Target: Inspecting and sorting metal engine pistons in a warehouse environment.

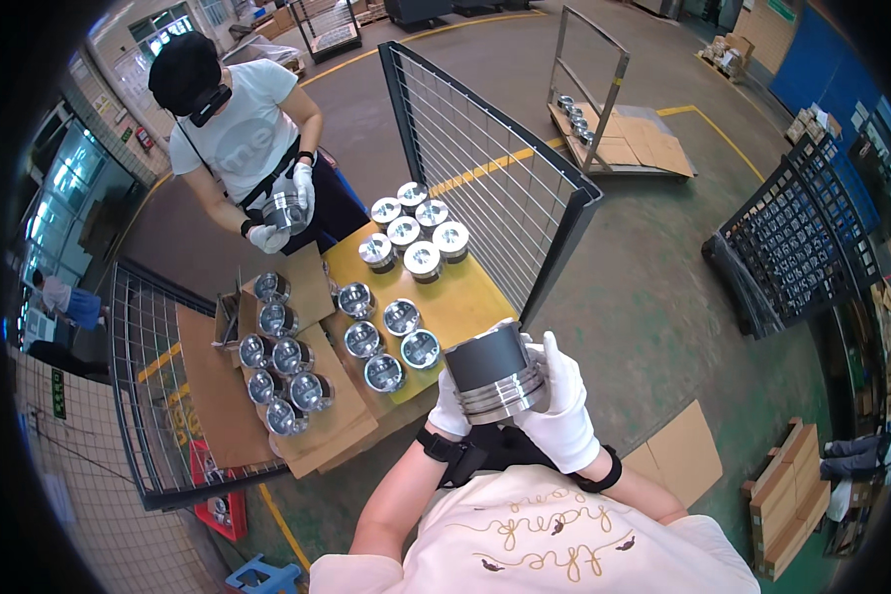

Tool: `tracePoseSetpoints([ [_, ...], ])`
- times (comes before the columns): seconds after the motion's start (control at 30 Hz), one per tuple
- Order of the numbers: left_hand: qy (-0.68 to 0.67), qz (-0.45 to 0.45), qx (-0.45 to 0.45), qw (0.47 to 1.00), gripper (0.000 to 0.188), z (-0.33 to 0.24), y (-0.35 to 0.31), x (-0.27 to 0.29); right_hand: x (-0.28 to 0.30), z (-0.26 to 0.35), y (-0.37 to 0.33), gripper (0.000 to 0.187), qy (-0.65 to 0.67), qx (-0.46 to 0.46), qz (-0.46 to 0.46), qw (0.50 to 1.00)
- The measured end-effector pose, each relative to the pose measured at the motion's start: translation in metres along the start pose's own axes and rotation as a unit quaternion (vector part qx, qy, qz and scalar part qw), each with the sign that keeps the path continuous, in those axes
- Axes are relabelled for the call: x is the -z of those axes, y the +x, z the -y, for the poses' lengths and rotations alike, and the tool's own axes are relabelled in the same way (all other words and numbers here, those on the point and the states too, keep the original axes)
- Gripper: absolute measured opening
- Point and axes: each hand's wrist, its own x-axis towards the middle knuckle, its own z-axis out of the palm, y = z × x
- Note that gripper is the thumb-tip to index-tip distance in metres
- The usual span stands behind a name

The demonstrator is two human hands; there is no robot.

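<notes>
Between my two white-gloved hands is an engine piston point(492, 371), dark on its skirt and bright metal around its ring grooves. The ringed end points down toward me. My left hand point(449, 408) grips its left side, mostly hidden behind the piston. On the right side my right hand point(561, 414) is closed on it, with one finger pointing up. Just left of the piston, several pistons point(403, 317) stand on the yellow board point(485, 297) with their hollow ends up. Farther back on that board, more pistons point(422, 259) show flat, shiny tops.
Several more pistons point(289, 354) stand on cardboard point(351, 421) at the left. Black wire mesh panels point(495, 148) flank the work surface. Across it, a co-worker point(243, 129) in white gloves holds another piston point(284, 211). A wheeled cart point(624, 139) and a black rack point(792, 238) stand at the right.
</notes>
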Motion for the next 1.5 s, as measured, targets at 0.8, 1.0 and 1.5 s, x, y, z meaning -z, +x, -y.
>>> tracePoseSetpoints([
  [0.8,0.744,0.067,-0.276,0.605,0.108,0.014,-0.022,-0.066,0.010,-0.041,0.024,0.072,0.806,-0.332,0.134,0.471],
  [1.0,0.791,0.003,-0.248,0.560,0.081,0.002,-0.020,-0.071,-0.006,-0.054,0.021,0.060,0.790,-0.391,0.088,0.464],
  [1.5,0.774,-0.059,0.220,0.591,0.028,0.007,0.101,0.232,-0.126,-0.196,-0.005,0.047,0.333,-0.693,0.019,0.639],
])
